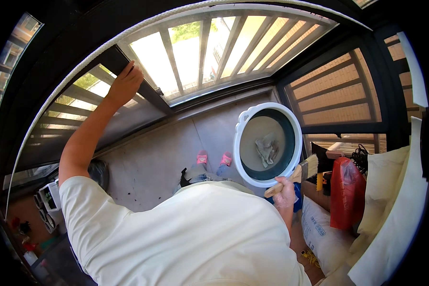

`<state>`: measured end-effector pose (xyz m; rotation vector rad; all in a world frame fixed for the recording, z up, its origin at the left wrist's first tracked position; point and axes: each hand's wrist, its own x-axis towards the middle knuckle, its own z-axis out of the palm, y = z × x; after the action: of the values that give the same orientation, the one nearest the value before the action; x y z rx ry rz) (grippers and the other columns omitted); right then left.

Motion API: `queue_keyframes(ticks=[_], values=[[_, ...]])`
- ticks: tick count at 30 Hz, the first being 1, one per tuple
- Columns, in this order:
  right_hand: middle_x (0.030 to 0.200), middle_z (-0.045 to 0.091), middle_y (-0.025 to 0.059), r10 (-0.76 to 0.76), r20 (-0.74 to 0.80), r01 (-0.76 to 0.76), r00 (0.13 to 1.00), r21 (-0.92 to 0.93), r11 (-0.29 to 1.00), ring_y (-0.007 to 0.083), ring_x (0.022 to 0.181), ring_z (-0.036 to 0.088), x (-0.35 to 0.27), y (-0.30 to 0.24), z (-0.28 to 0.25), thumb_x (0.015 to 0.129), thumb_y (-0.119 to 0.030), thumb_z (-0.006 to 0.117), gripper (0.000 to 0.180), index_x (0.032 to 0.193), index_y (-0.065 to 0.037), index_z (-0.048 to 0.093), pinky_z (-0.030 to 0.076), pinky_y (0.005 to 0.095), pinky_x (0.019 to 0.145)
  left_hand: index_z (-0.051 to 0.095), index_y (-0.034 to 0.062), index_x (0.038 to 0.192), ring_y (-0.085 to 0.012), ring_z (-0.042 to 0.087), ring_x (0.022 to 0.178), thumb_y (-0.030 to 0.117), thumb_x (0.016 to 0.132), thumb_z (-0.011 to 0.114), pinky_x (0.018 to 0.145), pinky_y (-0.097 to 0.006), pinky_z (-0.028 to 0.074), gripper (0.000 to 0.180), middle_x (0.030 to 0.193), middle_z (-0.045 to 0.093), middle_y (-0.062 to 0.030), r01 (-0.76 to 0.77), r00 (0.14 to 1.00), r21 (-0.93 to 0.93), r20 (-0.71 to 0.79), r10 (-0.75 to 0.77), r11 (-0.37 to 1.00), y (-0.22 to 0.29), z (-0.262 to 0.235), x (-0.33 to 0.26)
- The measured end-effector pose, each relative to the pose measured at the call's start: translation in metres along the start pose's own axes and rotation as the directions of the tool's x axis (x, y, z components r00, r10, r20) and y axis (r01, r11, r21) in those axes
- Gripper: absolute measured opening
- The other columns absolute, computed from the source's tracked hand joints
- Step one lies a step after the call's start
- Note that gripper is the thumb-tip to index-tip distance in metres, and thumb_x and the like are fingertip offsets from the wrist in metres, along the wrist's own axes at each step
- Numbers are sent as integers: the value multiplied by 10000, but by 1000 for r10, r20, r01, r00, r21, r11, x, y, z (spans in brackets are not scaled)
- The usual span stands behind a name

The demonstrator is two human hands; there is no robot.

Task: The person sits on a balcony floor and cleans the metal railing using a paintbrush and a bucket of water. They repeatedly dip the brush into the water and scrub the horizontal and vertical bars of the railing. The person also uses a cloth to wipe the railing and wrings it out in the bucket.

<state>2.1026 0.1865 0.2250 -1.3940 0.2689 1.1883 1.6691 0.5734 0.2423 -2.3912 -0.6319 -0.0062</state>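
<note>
My left arm stretches up to the far left, and my left hand point(127, 85) is closed on the dark edge of a sliding window frame point(145, 88). Low at the right, my right hand point(285, 193) grips the near rim of a round white-rimmed basin point(240, 143). In that same hand is a flat brush point(310, 167) with a wooden handle and pale bristles, pointing up to the right. Murky grey water point(252, 131) stands in the basin, with a crumpled greyish cloth point(267, 150) lying in it. The fingers under the rim are partly hidden.
Barred windows point(200, 52) run along the far side, with a white rope point(124, 34) strung above. A red bag point(346, 193), a white printed sack point(321, 233) and black cords point(360, 155) crowd the right. My feet in pink footwear point(202, 157) stand on grey tiles. A dark bag point(98, 174) sits at left.
</note>
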Motion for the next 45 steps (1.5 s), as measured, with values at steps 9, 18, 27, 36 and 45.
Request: queue_keyframes(ticks=[9,18,27,36,45], values=[[904,579,89,-86,-133,87,987,-2,996,253,825,578,-13,-10,-23,705,7,572,294,998,9,535,466,374,758,588,28,1038,-178,380,1248,120,785,503,1111,-378,209,283,1220,522,-43,35,999,18,-2,-35,999,-9,-6,-23],[881,567,91,-64,-206,73,977,41,996,262,776,577,-3,-4,-62,671,-4,599,284,947,1,531,475,382,712,592,52,1065,-200,306,1317,36,817,504,1122,-456,153,264,1321,459,-65,-9,997,-306,-80,-16,952,37,-43,91],[966,585,110,60,-90,-49,994,125,991,281,873,582,33,-9,-84,684,16,568,384,1065,18,523,471,396,788,442,179,1304,-152,168,1372,252,889,509,1139,-458,16,427,1446,298,17,-89,955,204,-261,142,975,46,-53,307],[896,587,95,49,-33,-48,998,46,998,251,816,590,41,-67,-40,717,15,549,254,971,9,545,476,370,765,269,230,1398,-179,84,1392,466,925,309,1112,-476,-49,530,1490,189,-8,35,985,488,-166,54,872,7,0,299],[922,591,89,8,33,-10,999,60,998,252,847,594,72,-108,-36,696,23,569,294,989,13,549,479,365,790,313,233,1389,-156,118,1386,505,808,574,1128,-451,13,693,1484,204,25,53,985,388,-172,16,920,-1,-7,255]])
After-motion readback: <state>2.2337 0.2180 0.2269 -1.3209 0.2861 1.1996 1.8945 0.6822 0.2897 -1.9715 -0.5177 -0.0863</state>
